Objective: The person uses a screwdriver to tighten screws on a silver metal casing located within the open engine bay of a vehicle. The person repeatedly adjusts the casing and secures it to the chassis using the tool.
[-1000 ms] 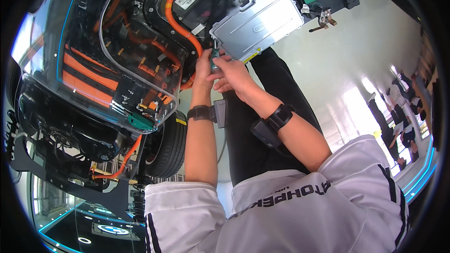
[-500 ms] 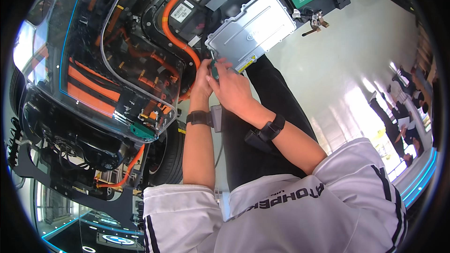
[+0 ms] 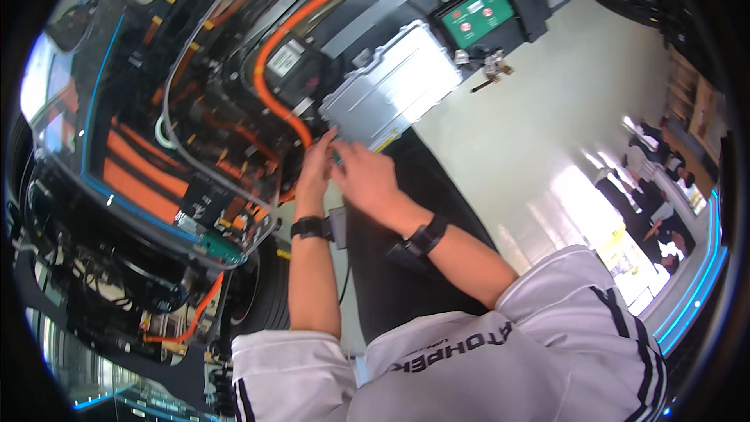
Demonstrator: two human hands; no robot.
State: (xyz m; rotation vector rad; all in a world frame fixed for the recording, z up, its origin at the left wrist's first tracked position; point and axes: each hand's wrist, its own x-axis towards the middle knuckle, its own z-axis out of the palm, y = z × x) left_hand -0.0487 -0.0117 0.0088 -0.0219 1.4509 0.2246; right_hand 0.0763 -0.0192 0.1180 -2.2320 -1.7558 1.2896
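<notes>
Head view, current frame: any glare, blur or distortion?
Head view: glare whitens part of the silver box and streaks the pale floor; head view: blur softens both the left hand and right hand; head view: the blue light strip curves near the dark fisheye rim.

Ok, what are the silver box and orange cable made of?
Silver box: probably cast aluminium, satin, judging by grey sheen, glare and lugged rim; painted plastic possible.
Orange cable: likely rubber or plastic sheath, semi-gloss, from its bright colour and smooth bends.
</notes>
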